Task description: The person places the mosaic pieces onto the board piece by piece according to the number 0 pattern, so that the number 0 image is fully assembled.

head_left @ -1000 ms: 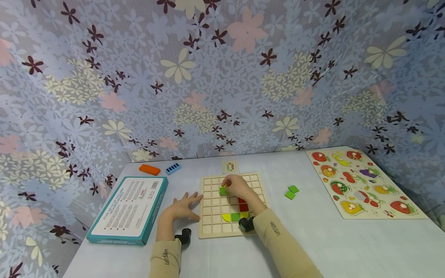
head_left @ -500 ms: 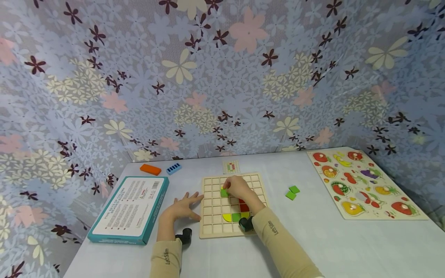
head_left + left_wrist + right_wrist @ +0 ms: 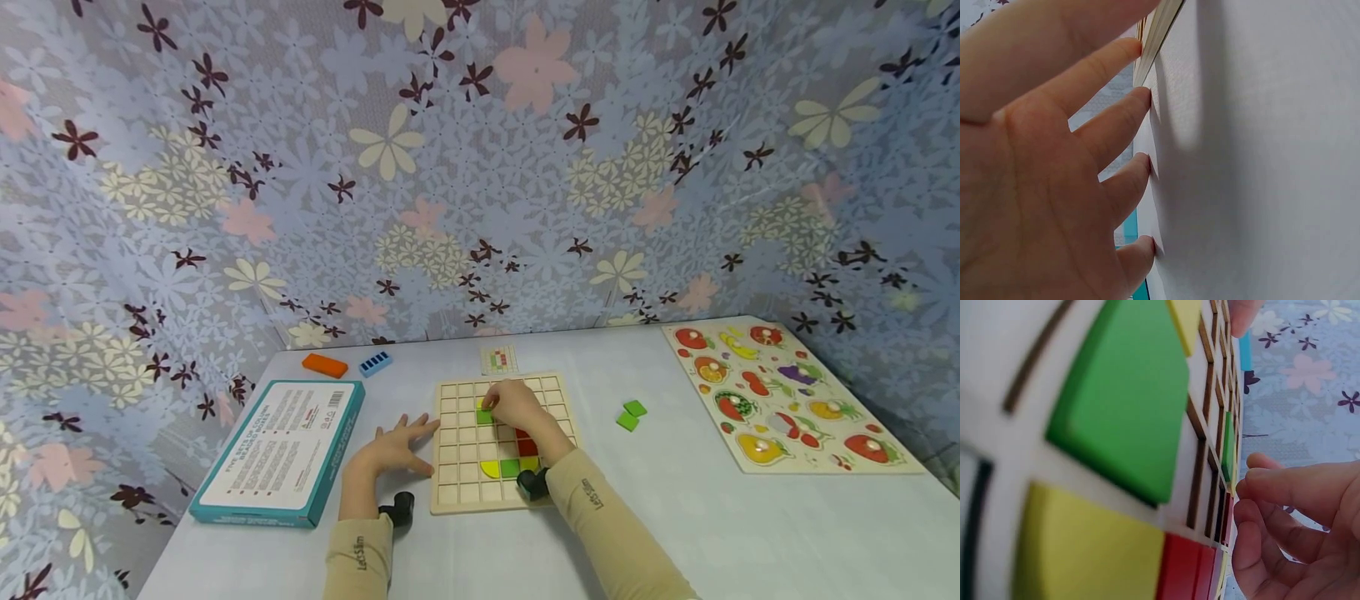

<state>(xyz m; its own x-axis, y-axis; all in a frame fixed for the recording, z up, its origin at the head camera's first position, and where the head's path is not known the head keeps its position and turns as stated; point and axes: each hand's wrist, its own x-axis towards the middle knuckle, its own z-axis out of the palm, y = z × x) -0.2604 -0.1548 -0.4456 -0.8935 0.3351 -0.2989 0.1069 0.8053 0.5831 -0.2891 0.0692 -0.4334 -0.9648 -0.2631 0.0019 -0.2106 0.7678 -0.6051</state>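
Observation:
A wooden grid board (image 3: pixel 446 496) lies on the table, with a yellow quarter-round tile (image 3: pixel 490 470), a green square tile (image 3: pixel 509 468) and red tiles (image 3: pixel 527 447) set in its lower cells. Higher up sits another green tile (image 3: pixel 485 417), with a small yellow tile (image 3: pixel 480 405) just beyond it. My right hand (image 3: pixel 516 404) pinches that yellow tile at the board with thumb and fingertips, which partly cover it; the right wrist view shows the fingertips (image 3: pixel 1244 487) close against the board. My left hand (image 3: pixel 393 448) lies spread beside the board's left edge, fingertips on the table and touching the edge.
A pattern card (image 3: pixel 498 360) lies behind the board. Two loose green tiles (image 3: pixel 628 421) are to its right, and a fruit puzzle board (image 3: pixel 787 400) farther right. At left are a teal-edged box (image 3: pixel 277 450), an orange block (image 3: pixel 325 365) and a blue piece (image 3: pixel 375 362).
My right fingertips have shifted slightly at the upper green tile, and a yellow tile now shows beyond it. My left hand has stayed in place.

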